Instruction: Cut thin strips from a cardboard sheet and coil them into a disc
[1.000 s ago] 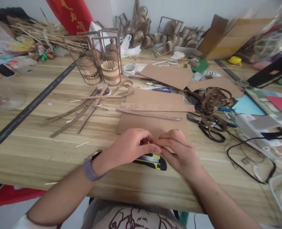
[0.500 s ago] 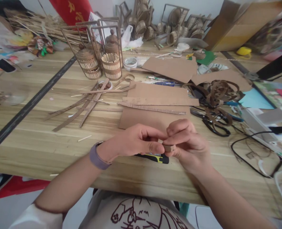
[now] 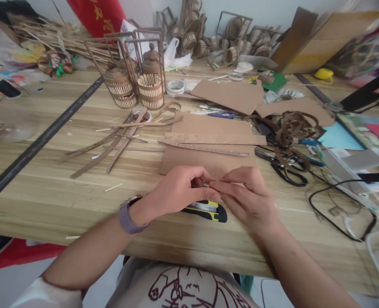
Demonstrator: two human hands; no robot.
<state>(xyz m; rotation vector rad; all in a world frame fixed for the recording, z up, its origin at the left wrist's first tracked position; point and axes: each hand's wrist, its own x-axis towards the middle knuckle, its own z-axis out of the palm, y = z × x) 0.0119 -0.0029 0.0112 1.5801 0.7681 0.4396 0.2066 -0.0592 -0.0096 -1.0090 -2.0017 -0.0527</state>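
— What is held, and where?

— A small cardboard piece (image 3: 204, 183) is pinched between the left hand (image 3: 176, 192) and the right hand (image 3: 247, 201). Both grips are pressed together on it, just above the desk (image 3: 48, 192), towards its near edge at 6 o'clock.

— And its long axis?

— It is mostly hidden by the fingers. It seems to run from 9 to 3 o'clock, but that cannot be told for certain. Under the hands a utility knife (image 3: 208, 211) is laid flat along that line, its black end pointed to 3 o'clock.

— The surface and room?

— Pale wood, much strewn. A cardboard sheet (image 3: 205, 164) is seen just beyond the hands at 12 o'clock, with a corrugated strip (image 3: 205, 148) laid across it. Scissors (image 3: 288, 171) are placed at 2 o'clock and woven lanterns (image 3: 149, 87) at 11 o'clock. A red banner (image 3: 96, 15) is hung behind.
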